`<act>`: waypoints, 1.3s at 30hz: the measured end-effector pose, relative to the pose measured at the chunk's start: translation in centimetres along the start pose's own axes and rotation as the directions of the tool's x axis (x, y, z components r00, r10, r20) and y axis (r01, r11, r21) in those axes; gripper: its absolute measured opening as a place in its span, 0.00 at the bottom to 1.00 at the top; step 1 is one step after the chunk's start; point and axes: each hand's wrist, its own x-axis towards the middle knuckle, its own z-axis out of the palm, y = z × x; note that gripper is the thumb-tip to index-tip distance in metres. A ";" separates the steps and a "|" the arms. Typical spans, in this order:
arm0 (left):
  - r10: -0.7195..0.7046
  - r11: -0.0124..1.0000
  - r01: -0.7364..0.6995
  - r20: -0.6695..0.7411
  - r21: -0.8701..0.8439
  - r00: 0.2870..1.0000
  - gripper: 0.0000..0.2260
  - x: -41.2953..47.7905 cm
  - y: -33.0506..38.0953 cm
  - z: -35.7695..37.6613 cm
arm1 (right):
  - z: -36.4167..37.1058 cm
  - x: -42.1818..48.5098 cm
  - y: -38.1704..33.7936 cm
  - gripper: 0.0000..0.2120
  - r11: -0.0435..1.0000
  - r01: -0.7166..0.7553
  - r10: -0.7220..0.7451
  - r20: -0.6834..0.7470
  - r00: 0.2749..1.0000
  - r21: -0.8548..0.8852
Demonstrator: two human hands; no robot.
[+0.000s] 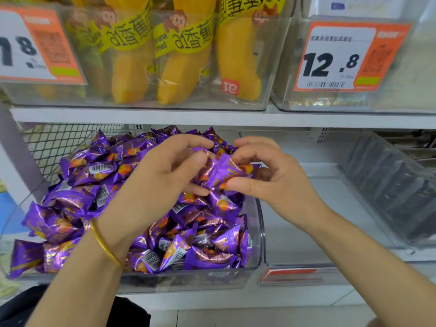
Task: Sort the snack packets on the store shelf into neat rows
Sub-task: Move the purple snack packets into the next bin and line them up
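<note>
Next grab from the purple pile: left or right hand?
Probably left. The left hand is right over the pile; the right hand sits out by the bin wall, and both hold the packet.

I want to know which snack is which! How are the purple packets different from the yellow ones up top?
The purple packets are small and lie jumbled in a heap; the yellow packs are long and stand side by side. The purple packets are lower down, the yellow packs above them. Both sit in clear bins.
</note>
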 end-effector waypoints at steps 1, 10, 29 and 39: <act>-0.004 0.999 0.006 0.030 -0.054 1.000 0.10 -0.1 0.0 0.0 | -0.1 0.1 0.0 0.14 0.999 -0.009 0.009 -0.002 1.000 0.031; 0.078 0.981 -0.090 0.074 0.170 0.994 0.16 0.4 -0.6 2.1 | -1.6 -0.7 -0.6 0.25 0.982 -0.142 0.131 0.091 0.987 0.121; 0.129 0.870 -0.113 0.000 0.480 0.992 0.13 0.4 -1.2 2.1 | -4.8 -0.8 11.8 0.21 0.724 -0.579 0.624 -0.001 0.781 -0.376; 0.116 0.891 -0.099 -0.011 0.443 0.993 0.12 0.5 -1.2 2.0 | -4.4 -2.0 13.1 0.27 0.539 -0.592 0.646 -0.156 0.747 -0.599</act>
